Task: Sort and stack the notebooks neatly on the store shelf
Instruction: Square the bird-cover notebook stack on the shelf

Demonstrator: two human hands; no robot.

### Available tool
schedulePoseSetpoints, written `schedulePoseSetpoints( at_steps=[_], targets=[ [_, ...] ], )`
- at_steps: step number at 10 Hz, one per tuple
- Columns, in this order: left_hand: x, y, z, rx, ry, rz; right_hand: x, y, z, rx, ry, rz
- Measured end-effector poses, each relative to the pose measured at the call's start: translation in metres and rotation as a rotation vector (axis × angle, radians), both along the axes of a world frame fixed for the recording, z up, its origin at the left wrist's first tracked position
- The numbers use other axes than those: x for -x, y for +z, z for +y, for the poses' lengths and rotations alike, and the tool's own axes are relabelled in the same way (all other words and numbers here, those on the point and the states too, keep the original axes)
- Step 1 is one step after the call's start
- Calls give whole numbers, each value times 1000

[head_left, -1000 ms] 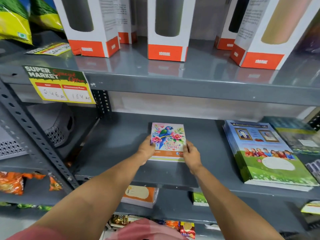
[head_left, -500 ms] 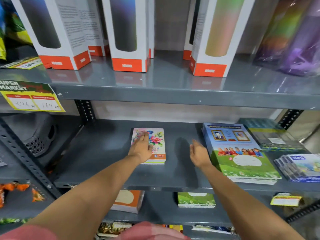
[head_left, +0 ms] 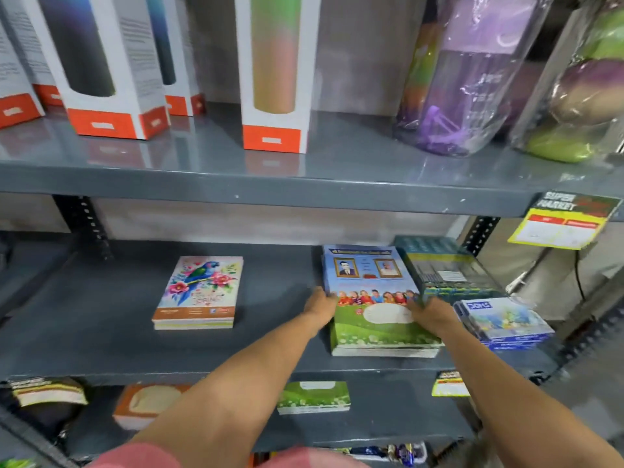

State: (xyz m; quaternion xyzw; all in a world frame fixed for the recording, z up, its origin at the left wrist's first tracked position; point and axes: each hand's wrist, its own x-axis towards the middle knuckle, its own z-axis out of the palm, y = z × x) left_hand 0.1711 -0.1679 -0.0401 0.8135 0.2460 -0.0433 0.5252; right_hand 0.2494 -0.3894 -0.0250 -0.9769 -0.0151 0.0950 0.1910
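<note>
A small stack of parrot-cover notebooks point(head_left: 199, 292) lies alone on the middle grey shelf point(head_left: 101, 332). To its right sits a taller stack of blue-and-green notebooks point(head_left: 368, 285) with children on the cover. My left hand point(head_left: 319, 305) presses against that stack's left edge and my right hand point(head_left: 430, 312) against its right edge, so both hands clasp it. A dark green-blue stack point(head_left: 445, 268) lies behind on the right, and a blue-white stack point(head_left: 503, 322) sits at the right front.
Boxed flasks point(head_left: 273, 72) and wrapped bottles point(head_left: 469, 79) stand on the upper shelf. Yellow price tags point(head_left: 564, 221) hang from its edge. The lower shelf holds a green notebook stack point(head_left: 314, 396) and an orange one point(head_left: 148, 403). A perforated upright point(head_left: 84, 224) stands at left.
Both hands left the parrot notebooks and moved right to the blue-and-green stack, now gripping its sides. The camera view swung right as well.
</note>
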Motion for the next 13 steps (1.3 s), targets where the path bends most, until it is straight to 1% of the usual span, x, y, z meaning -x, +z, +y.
schedulePoseSetpoints(
  at_steps=[1, 2, 4, 5, 6, 8, 11, 12, 13],
  targets=[
    [-5, -8, -12, 116, 45, 32, -3, -9, -8, -108, 8, 139],
    [-10, -14, -23, 180, 95, 13, -8, -18, -14, -251, -4, 176],
    [-6, -16, -25, 148, 83, 30, -8, -22, -15, -298, 37, 135],
    [-2, -13, -17, 145, 97, 27, -3, -24, -8, -278, 74, 126],
    [10, -12, 8, 160, 141, 22, 6, -26, 19, -241, 118, 105],
    [41, -4, 58, 168, 226, 31, 25, -30, 72, -286, 171, 127],
    [52, 0, 81, 176, 217, 51, 34, -29, 94, -246, 191, 123],
    [58, 5, 78, 118, 198, 72, 35, -21, 93, -168, 238, 132],
    [68, 15, 77, 42, 165, 54, 37, -17, 90, -85, 240, 68]
  ],
)
